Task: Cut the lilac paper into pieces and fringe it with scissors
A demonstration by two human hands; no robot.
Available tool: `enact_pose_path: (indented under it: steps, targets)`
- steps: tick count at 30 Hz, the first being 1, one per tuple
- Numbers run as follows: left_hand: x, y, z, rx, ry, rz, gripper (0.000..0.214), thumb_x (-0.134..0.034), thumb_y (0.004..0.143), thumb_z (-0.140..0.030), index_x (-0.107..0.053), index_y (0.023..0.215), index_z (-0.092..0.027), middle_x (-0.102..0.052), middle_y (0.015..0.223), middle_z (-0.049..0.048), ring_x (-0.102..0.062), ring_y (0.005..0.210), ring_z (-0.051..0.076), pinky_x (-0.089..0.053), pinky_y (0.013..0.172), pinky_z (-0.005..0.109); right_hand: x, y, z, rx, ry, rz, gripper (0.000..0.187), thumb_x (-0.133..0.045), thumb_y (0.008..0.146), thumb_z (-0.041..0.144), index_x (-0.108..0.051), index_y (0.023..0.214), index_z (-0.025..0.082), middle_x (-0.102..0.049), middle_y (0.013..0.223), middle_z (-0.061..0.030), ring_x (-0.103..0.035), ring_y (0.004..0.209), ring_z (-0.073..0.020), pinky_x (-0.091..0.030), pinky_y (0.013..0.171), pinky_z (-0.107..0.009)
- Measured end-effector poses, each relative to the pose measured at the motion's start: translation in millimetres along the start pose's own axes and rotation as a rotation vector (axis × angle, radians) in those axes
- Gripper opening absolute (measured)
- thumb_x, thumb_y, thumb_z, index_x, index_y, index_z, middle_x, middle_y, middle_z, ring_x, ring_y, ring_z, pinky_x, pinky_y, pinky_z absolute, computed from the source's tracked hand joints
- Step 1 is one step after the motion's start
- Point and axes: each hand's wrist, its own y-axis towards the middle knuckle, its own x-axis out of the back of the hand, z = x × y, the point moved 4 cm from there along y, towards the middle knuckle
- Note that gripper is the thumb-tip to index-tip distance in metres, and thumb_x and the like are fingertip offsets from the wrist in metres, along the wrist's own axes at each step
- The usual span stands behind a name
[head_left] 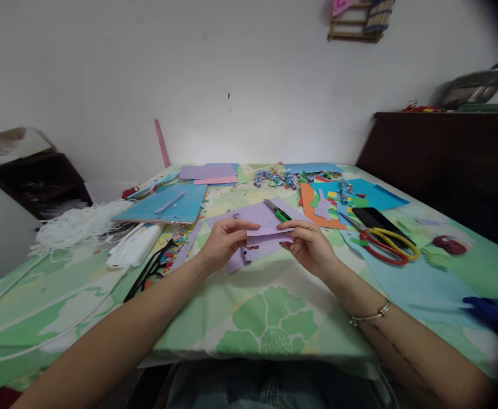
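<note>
Between my two hands is a small folded piece of purple paper (pixel 268 238), held up just over the table. My left hand (pixel 227 241) pinches its left end between thumb and fingers. At the right end, my right hand (pixel 310 244) grips it the same way. Beneath lies a larger purple sheet (pixel 235 265), partly covered by my hands. A green-handled utility knife (pixel 279 211) rests on that sheet, beyond the folded piece. A small rolled purple paper tube (pixel 246 255) lies close to my left fingers.
Red and yellow scissors (pixel 385 244) lie beside a black phone (pixel 383 226) on the right. Left are a blue sheet (pixel 163 204), a white power strip (pixel 135 244), black-framed glasses (pixel 149 272) and tangled white cord (pixel 78 227). Several paper rolls (pixel 274 177) sit at the back.
</note>
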Motion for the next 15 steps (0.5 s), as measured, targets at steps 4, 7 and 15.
enact_pose_path:
  steps: [4, 7, 15]
  targets:
    - [-1.4, -0.2, -0.5, -0.001, -0.027, -0.001, 0.008, -0.071, 0.062, -0.016, -0.074, 0.068, -0.014, -0.065, 0.060, 0.0021, -0.059, 0.054, 0.011, -0.053, 0.054, 0.025, -4.6, -1.4, 1.2, 0.008, 0.023, 0.017, 0.017, -0.061, 0.059, 0.009, -0.075, 0.060, 0.018, -0.061, 0.061, -0.0025, -0.046, 0.054, -0.0125, -0.040, 0.051, -0.029]
    - [-1.6, -0.6, -0.2, 0.007, -0.037, 0.011, 0.008, -0.066, 0.061, -0.012, -0.073, 0.066, -0.013, -0.064, 0.059, 0.0023, -0.059, 0.054, 0.012, -0.054, 0.055, 0.026, -5.8, -2.1, 2.6, 0.018, 0.032, 0.018, 0.018, -0.059, 0.058, 0.008, -0.074, 0.058, 0.017, -0.062, 0.066, -0.0043, -0.047, 0.057, -0.0136, -0.039, 0.052, -0.030]
    - [3.3, 0.6, 6.0, -0.043, -0.024, 0.021, 0.017, -0.070, 0.070, -0.029, -0.072, 0.070, -0.012, -0.068, 0.065, 0.0052, -0.063, 0.057, 0.015, -0.056, 0.057, 0.030, -3.4, -1.3, 0.7, 0.030, 0.032, 0.028, 0.016, -0.055, 0.061, 0.012, -0.070, 0.057, 0.018, -0.062, 0.072, -0.0051, -0.044, 0.055, -0.0133, -0.039, 0.053, -0.031]
